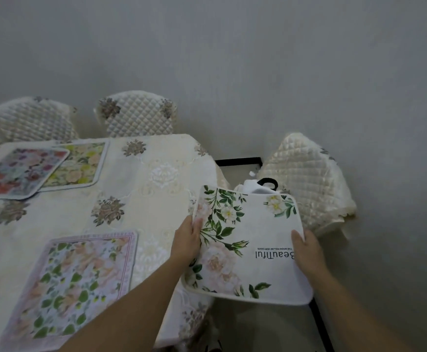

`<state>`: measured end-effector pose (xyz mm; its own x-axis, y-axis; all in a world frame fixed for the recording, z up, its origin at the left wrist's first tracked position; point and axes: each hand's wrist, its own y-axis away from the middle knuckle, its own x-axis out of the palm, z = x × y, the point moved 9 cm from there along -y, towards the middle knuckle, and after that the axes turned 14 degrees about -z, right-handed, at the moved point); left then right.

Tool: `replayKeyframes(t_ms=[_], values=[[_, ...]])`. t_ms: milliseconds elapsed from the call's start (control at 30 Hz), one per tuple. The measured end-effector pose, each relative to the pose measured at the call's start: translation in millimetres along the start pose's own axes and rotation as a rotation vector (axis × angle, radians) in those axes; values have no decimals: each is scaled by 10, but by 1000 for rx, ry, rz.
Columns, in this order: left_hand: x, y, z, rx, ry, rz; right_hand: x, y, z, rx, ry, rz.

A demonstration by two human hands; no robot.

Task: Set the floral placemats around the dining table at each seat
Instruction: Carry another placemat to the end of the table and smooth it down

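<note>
I hold a white placemat (255,252) with green leaves, pale roses and the word "Beautiful", off the table's right end. My left hand (188,240) grips its left edge and my right hand (306,250) grips its right edge. A pink-bordered floral placemat (72,283) lies on the near side of the cream tablecloth (156,174). Two more lie at the far left: a red and purple one (20,172) overlapping a yellow-green one (85,162).
Two quilted chair backs (137,114) (33,119) stand behind the table against the wall. A third covered chair (306,179) stands at the right end, with a white item and black handle (267,184) on it. A black frame edge (321,326) runs along the floor.
</note>
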<state>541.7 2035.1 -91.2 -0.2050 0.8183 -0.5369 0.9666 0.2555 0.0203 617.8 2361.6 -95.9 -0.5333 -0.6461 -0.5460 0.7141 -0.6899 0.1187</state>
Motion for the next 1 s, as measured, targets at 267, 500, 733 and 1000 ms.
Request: replayKeyframes(t_ms=[267,500,733,1000], values=[[-14,-749,402,-114,-4,-69,899,-498,353,-48,43,127],[-258,-1321,950,-225,-59,-80,1900,-657,444,-44,56,240],[-448,-1781,1297,-275,-123,-147,2644,-770,499,-64,107,349],[-473,-2061,1626,-336,-148,-158,3041,-923,534,-95,176,356]])
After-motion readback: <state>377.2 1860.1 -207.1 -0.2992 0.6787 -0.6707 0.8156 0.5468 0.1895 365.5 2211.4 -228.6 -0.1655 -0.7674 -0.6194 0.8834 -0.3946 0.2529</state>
